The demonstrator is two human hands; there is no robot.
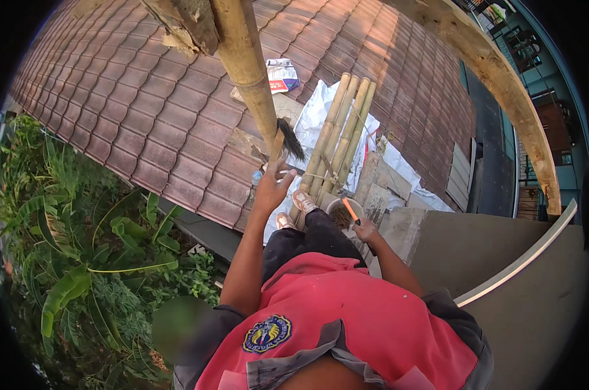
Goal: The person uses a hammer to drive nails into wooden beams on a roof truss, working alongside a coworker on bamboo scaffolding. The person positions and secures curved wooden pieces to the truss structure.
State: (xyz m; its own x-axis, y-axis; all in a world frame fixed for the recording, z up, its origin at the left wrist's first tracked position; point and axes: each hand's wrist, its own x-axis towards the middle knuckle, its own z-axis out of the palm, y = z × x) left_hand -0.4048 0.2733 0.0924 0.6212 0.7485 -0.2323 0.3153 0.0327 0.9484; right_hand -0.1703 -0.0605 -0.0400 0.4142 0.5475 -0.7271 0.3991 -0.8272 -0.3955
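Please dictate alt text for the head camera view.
The right hand's grip is closed on an orange tool by a bucket; the left hand is near a bamboo post. Tied bamboo poles lie on white sheeting beside roof tiles.

Emblem (267,333): round, dark blue and yellow, pale in the middle
Shirt (366,305): red cloth all around the emblem
Sleeves (462,325): short, dark grey, one just beside the emblem, the other well apart from it
Collar (294,363): grey trim, open, near the emblem
Trousers (307,242): black, beyond the emblem
Shoes (303,201): pale pinkish, farthest from the emblem
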